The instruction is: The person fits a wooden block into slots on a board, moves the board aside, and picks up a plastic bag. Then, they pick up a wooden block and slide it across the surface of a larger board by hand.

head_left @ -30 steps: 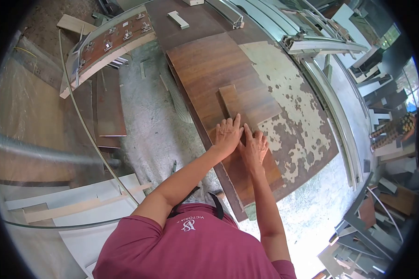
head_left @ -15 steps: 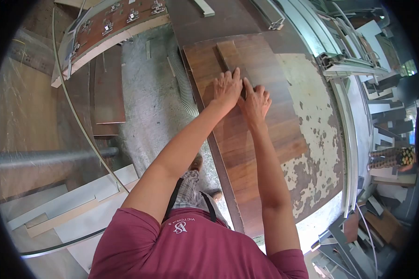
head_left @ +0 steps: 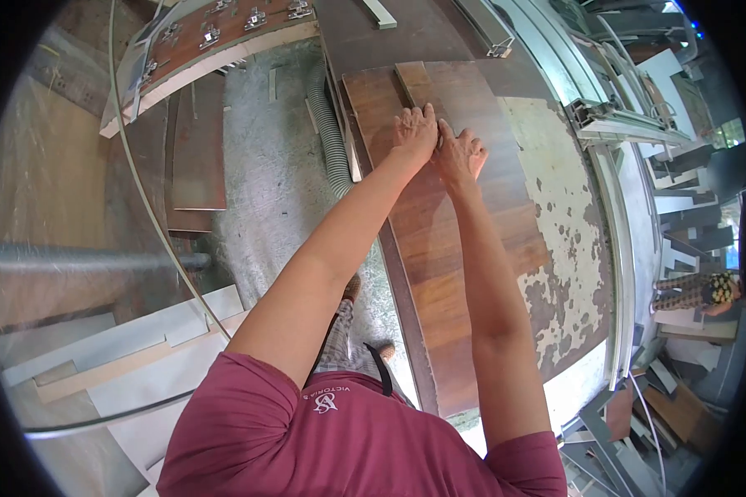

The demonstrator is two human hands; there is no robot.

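A large wood-grain panel [head_left: 448, 306] lies on the worn table in front of me. On its far part rests a narrow wooden strip [head_left: 415, 80], whose end reaches the panel's far edge. My left hand [head_left: 415, 134] is over the strip's left side, fingers bent onto it and the index pointing forward. Close beside it, my right hand [head_left: 461, 157] holds the strip from the right, its other fingers curled. The near part of the strip is hidden under both hands.
The table [head_left: 568, 240] has peeling, patchy paint, with a metal rail [head_left: 622, 273] along its right side. A ribbed hose [head_left: 333, 149] runs down at the left. A board with metal hinges [head_left: 254, 18] stands far left. Another person [head_left: 696, 291] is at the far right among offcuts.
Both hands have moved forward a little, and the strip has slid with them to the panel's far edge. The view has shifted slightly.
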